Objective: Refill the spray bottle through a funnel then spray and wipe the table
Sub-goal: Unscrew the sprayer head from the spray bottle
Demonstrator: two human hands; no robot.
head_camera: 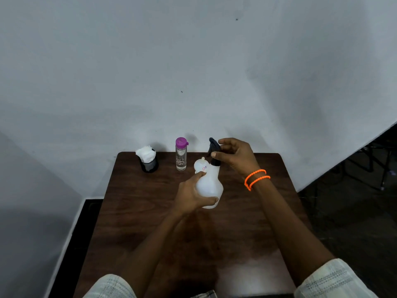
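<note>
A white spray bottle (211,183) with a dark spray head (214,149) stands in the middle of the brown table (133,207). My left hand (193,195) grips the bottle's body from the left. My right hand (235,157) is curled round the dark spray head at the neck, thumb at the collar. A small white funnel (200,165) lies upside down just behind the bottle, partly hidden by it. A clear water bottle (181,154) with a purple cap stands upright farther back.
A black cup holding white tissues (147,159) stands at the table's back left. A white wall rises right behind the table. Dark floor and chair legs (373,160) show past the right edge.
</note>
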